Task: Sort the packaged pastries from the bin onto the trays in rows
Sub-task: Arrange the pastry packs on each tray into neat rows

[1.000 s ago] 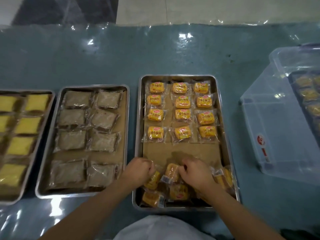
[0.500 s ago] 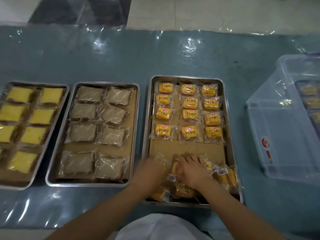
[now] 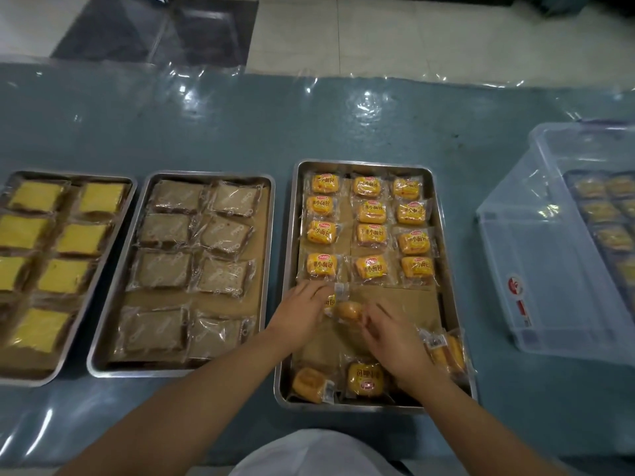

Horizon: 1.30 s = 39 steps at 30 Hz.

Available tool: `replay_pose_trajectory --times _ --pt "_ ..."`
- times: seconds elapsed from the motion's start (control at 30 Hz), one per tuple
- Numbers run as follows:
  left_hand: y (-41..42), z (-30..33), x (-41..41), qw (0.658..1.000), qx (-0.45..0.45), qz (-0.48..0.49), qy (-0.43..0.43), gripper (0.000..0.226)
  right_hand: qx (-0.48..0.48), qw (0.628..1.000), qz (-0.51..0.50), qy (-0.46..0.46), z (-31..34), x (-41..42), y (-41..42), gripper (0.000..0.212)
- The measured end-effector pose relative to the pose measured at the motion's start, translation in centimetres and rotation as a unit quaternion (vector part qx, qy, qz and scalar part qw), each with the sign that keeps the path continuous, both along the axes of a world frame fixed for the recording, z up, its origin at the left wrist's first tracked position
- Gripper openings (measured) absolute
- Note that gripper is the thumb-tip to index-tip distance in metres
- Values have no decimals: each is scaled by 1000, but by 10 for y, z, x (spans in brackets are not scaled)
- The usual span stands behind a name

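Both hands, left hand (image 3: pixel 302 309) and right hand (image 3: pixel 391 333), pinch one bun pack (image 3: pixel 347 310) mid-tray (image 3: pixel 287 304); slippery wrap could skew the new row.

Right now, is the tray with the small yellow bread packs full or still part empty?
Part empty. The tray holds four neat rows of bread packs; bare brown liner shows below, and loose packs lie unsorted at its near end.

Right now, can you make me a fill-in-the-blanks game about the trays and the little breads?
1. There are ___ metal trays on the table.
2. The neat yellow packets lie in ___ columns on the right tray.
3. The middle tray holds ___ colored cakes.
4. The see-through bin sits to the ___ of all the trays.

Missing words: three; three; brown; right
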<state>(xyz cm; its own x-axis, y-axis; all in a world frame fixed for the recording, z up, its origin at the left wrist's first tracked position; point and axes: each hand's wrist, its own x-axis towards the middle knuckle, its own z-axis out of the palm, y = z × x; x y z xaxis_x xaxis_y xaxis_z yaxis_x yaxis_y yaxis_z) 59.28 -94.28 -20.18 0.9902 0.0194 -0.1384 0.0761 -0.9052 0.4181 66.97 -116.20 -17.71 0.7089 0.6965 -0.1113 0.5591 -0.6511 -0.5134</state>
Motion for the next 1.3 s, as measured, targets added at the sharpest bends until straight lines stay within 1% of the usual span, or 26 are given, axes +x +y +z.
replay_pose_trajectory --times 0.03,0.1,0.17,0.23,0.33,0.43,0.5,0.6,0.7,0.77,0.83,0.93,1.0,1.03,1.13,1.2,1.3 --pt "0 0 -6 999 -31 3 -10 57 3 998 49 -37 -2 -4 -5 11" --pt "2 -4 -22 998 -56 -18 -10 47 -32 989 129 -70 -9 -11 -15 16" --pt "4 -10 -39 997 -64 -51 11 45 -76 977 182 -85 -16 -17 -23 24" --pt "6 -16 -52 995 -62 -81 21 47 -95 968 211 -100 -20 -22 -28 30" --pt "5 -23 -64 992 -51 -115 23 43 -95 968 209 -97 -22 -24 -35 34" --pt "1 -25 -70 992 -45 -113 33 40 -112 974 179 -82 -21 -22 -40 31" --pt "-2 -24 -70 992 -44 -106 43 43 -119 977 161 -75 -19 -21 -41 29" --pt "-5 -21 -66 988 -25 -140 62 53 -109 980 142 -87 -15 -20 -41 25" --pt "-10 -17 -62 984 -3 -166 70 51 -107 986 97 -80 -12 -16 -42 15" --pt "-18 -15 -62 986 22 -147 75 50 -109 989 72 -66 -12 -13 -45 17" --pt "-28 -13 -62 990 39 -104 84 49 -107 991 62 -52 -12 -11 -46 21" --pt "-42 -8 -63 988 31 -74 134 45 -93 992 78 -41 -10 -12 -44 19" --pt "-46 -3 -62 984 24 -71 161 43 -91 988 121 -27 -10 -15 -42 17" --pt "-46 0 -61 983 24 -70 168 42 -101 984 146 -13 -11 -17 -42 20" --pt "-43 5 -61 979 37 -76 184 41 -166 964 208 9 -19 -26 -41 42" --pt "-36 4 -62 976 50 -86 193 42 -183 960 212 12 -23 -30 -42 47" --pt "-28 -1 -62 973 52 -115 192 42 -167 967 191 10 -23 -33 -41 41"
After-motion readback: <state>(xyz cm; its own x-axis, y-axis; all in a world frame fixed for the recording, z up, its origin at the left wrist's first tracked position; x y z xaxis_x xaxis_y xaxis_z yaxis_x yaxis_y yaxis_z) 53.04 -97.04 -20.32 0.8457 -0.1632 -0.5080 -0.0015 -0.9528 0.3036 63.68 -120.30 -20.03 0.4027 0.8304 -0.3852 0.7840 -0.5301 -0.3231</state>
